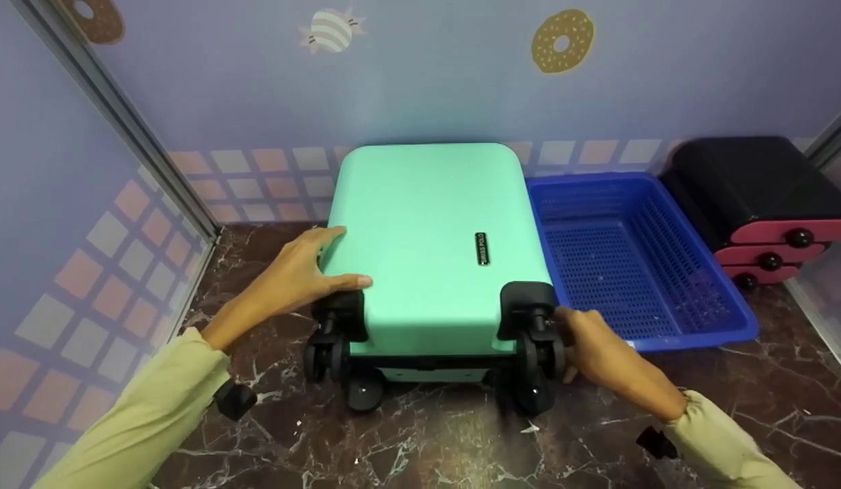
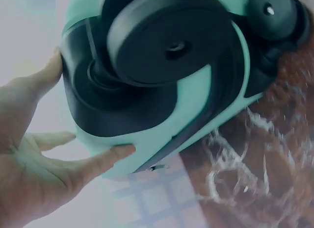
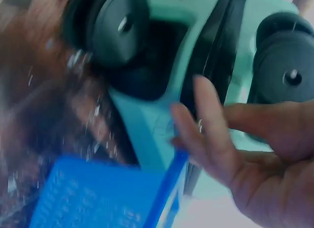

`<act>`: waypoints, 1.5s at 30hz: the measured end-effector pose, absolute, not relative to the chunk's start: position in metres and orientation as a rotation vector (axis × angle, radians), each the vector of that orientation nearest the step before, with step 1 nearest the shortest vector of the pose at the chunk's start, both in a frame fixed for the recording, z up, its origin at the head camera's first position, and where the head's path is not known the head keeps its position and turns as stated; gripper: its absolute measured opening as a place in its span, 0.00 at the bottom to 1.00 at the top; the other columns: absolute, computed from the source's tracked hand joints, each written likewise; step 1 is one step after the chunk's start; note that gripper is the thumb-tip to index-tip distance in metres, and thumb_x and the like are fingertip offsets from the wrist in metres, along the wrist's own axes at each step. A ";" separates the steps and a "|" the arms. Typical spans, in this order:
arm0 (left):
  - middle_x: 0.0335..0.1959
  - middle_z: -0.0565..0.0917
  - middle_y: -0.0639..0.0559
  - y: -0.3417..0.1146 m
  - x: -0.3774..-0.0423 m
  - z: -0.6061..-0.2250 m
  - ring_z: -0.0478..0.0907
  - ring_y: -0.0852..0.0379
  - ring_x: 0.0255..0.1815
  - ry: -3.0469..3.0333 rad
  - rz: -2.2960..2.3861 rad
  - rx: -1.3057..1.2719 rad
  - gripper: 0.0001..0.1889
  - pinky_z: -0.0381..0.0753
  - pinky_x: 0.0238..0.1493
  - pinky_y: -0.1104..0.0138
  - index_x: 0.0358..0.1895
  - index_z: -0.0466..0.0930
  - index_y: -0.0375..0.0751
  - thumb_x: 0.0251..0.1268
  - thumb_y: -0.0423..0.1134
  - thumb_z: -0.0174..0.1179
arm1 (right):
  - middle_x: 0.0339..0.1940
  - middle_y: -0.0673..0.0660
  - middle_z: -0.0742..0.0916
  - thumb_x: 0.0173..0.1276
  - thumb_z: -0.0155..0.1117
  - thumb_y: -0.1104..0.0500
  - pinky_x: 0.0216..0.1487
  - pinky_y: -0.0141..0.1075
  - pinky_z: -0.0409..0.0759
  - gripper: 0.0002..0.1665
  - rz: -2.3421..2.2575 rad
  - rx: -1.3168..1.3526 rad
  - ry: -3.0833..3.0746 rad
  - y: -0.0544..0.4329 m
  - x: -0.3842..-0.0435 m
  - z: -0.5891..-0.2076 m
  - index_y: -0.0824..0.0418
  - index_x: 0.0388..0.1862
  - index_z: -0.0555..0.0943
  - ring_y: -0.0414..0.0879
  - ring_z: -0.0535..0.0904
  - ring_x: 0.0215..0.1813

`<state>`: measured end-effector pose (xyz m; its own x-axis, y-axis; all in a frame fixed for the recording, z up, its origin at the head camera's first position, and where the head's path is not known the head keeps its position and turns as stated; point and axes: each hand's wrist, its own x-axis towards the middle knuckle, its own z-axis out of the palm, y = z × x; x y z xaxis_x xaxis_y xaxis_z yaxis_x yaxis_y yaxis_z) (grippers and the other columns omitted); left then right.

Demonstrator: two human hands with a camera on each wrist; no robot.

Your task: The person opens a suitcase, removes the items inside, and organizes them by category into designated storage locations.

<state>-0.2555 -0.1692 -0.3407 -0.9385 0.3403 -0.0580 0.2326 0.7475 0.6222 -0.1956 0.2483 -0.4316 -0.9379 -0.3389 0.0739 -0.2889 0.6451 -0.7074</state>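
Note:
A mint-green suitcase lies flat on the floor, its black wheels facing me. My left hand touches its left side by the near corner, the thumb lying on the top face. In the left wrist view the fingers of that hand are fairly straight against the shell, below a wheel. Beside the near right wheel is my right hand. Its blurred fingers reach toward the dark zip seam along the suitcase's side in the right wrist view, loosely extended.
A blue plastic basket stands close against the suitcase's right side. Right of it is a black drawer box with red fronts. Patterned walls rise behind and at the left. The floor is dark marbled.

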 end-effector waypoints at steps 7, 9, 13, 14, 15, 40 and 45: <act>0.78 0.64 0.26 -0.183 -0.296 -0.343 0.75 0.30 0.70 2.531 1.191 0.268 0.46 0.87 0.58 0.48 0.84 0.50 0.33 0.77 0.53 0.62 | 0.24 0.65 0.87 0.41 0.65 0.83 0.17 0.46 0.81 0.24 -0.978 -0.659 3.186 0.245 -0.186 -0.462 0.65 0.38 0.79 0.58 0.85 0.22; 0.79 0.62 0.28 -0.187 -0.308 -0.344 0.72 0.30 0.72 2.428 1.238 0.203 0.47 0.89 0.53 0.50 0.86 0.46 0.36 0.77 0.54 0.61 | 0.25 0.63 0.87 0.37 0.64 0.83 0.21 0.50 0.82 0.27 -0.907 -0.687 3.267 0.245 -0.183 -0.465 0.65 0.38 0.79 0.61 0.86 0.28; 0.79 0.62 0.26 -0.195 -0.326 -0.347 0.71 0.30 0.73 2.333 1.222 0.146 0.50 0.90 0.52 0.52 0.87 0.41 0.42 0.76 0.58 0.61 | 0.27 0.60 0.89 0.47 0.60 0.84 0.26 0.47 0.85 0.21 -1.006 -0.618 3.228 0.245 -0.180 -0.463 0.66 0.37 0.84 0.54 0.87 0.31; 0.79 0.61 0.26 -0.197 -0.327 -0.347 0.71 0.30 0.73 2.316 1.223 0.131 0.51 0.90 0.52 0.52 0.87 0.40 0.43 0.76 0.59 0.61 | 0.28 0.60 0.90 0.52 0.61 0.83 0.25 0.43 0.85 0.19 -1.052 -0.580 3.208 0.245 -0.179 -0.461 0.66 0.37 0.85 0.51 0.86 0.29; 0.79 0.61 0.26 -0.198 -0.328 -0.348 0.71 0.30 0.73 2.301 1.232 0.122 0.51 0.90 0.52 0.52 0.87 0.39 0.44 0.76 0.59 0.61 | 0.29 0.60 0.90 0.55 0.62 0.83 0.25 0.40 0.86 0.17 -1.090 -0.545 3.196 0.245 -0.179 -0.460 0.67 0.37 0.86 0.48 0.85 0.28; 0.81 0.59 0.27 -0.195 -0.323 -0.352 0.67 0.30 0.76 2.174 1.438 0.047 0.53 0.89 0.53 0.51 0.87 0.37 0.40 0.75 0.54 0.65 | 0.28 0.54 0.90 0.56 0.69 0.84 0.31 0.21 0.84 0.20 -1.477 -1.108 3.022 0.243 -0.134 -0.489 0.67 0.43 0.89 0.37 0.84 0.27; 0.81 0.59 0.27 -0.195 -0.324 -0.352 0.67 0.30 0.76 2.170 1.442 0.049 0.53 0.89 0.55 0.50 0.87 0.37 0.40 0.75 0.54 0.64 | 0.33 0.61 0.92 0.56 0.67 0.85 0.32 0.26 0.87 0.22 -1.649 -1.157 2.876 0.237 -0.132 -0.500 0.73 0.49 0.88 0.44 0.89 0.29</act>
<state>-0.3242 -0.1946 -0.3515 -0.8593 0.3115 -0.4056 -0.2533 0.4299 0.8666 -0.1324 0.2371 -0.5003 -0.7227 -0.3520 0.5948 -0.6911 0.3641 -0.6243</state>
